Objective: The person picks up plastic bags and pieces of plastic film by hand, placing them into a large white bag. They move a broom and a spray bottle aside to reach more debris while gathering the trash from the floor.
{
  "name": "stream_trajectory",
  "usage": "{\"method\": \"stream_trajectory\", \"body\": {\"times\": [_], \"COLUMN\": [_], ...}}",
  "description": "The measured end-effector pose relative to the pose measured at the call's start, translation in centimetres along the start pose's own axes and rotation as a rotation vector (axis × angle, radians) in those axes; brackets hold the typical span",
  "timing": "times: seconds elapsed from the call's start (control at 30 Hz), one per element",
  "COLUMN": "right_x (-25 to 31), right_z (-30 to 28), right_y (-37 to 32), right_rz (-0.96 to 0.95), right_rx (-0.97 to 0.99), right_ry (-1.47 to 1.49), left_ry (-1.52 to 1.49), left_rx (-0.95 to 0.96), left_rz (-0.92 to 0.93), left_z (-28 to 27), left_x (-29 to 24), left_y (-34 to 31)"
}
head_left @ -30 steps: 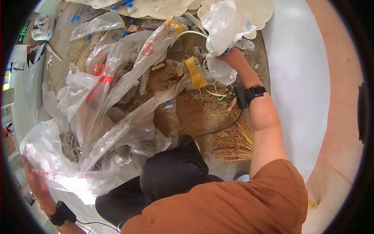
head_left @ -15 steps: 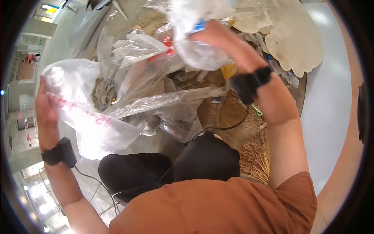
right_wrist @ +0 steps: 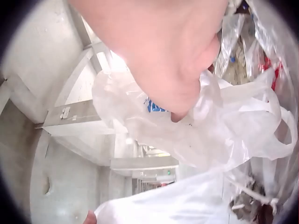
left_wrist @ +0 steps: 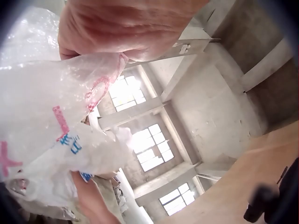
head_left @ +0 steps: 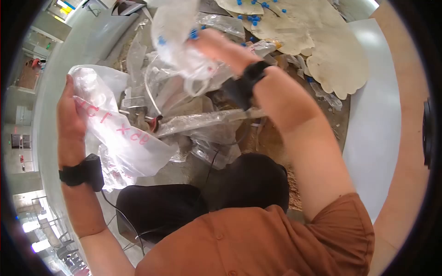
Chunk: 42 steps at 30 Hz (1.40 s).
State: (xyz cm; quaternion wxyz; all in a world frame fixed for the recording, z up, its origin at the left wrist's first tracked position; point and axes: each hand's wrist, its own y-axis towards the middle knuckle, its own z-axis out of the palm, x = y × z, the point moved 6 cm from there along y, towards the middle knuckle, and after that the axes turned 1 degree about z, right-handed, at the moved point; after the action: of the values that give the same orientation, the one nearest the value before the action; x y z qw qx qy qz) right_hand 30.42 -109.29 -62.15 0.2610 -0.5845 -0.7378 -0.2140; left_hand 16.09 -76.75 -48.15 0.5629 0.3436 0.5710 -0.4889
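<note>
In the head view my left hand (head_left: 71, 115) holds the rim of a large translucent plastic bag (head_left: 126, 147) with red writing on it. The left wrist view has that hand (left_wrist: 121, 28) curled over the bag's edge, its fingertips hidden. My right hand (head_left: 218, 48) grips a crumpled white carrier bag (head_left: 172, 41) with blue print, raised over the waste pile and blurred. From the right wrist, the carrier bag (right_wrist: 224, 133) hangs beneath my fingers with its loop handles loose, close above the large bag (right_wrist: 173, 200).
Clear plastic film (head_left: 207, 122) lies heaped on the floor ahead of my knees (head_left: 251, 184). Behind it are flat cream sheets (head_left: 340, 60) and scattered blue caps (head_left: 252, 19). A smooth pale strip (head_left: 380, 92) borders the right side.
My right hand has carried the white carrier bag from the pile's far right leftward, toward the large bag. My left hand has risen with the large bag's rim, and the head view has turned left.
</note>
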Motion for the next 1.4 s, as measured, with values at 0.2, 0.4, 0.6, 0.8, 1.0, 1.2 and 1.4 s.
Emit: {"method": "stream_trajectory", "body": {"times": [0.2, 0.4, 0.6, 0.8, 1.0, 1.2, 1.4], "right_x": [-21.2, -33.8, -42.6, -44.1, -41.5, -41.3, -41.4], "right_z": [-14.9, -23.2, -15.6, -5.4, -1.3, 1.4, 1.7], "right_y": [-6.3, -22.5, -29.7, -26.1, -22.0, -23.4, -25.5], "right_rz": [0.176, 0.606, 0.826, 0.754, 0.953, 1.052, 1.023], "right_rx": [-0.266, -0.274, -0.083, 0.071, 0.106, -0.126, -0.305], "right_ry": [-0.348, -0.654, -0.561, -0.336, -0.249, -0.293, -0.249], "left_ry": [0.016, -0.063, 0.093, 0.152, 0.172, 0.218, 0.208], "left_rx": [0.057, 0.079, -0.041, -0.038, -0.049, -0.068, -0.023], "left_rz": [-0.078, -0.166, -0.077, -0.1, -0.098, -0.146, -0.176], "left_z": [-1.3, -0.8, 1.6, 3.0, 4.2, 6.4, 7.4], "left_x": [0.8, 2.0, 2.5, 2.7, 2.8, 3.5, 4.9], "left_y": [1.2, 1.0, 0.6, 1.0, 0.9, 0.5, 1.0]}}
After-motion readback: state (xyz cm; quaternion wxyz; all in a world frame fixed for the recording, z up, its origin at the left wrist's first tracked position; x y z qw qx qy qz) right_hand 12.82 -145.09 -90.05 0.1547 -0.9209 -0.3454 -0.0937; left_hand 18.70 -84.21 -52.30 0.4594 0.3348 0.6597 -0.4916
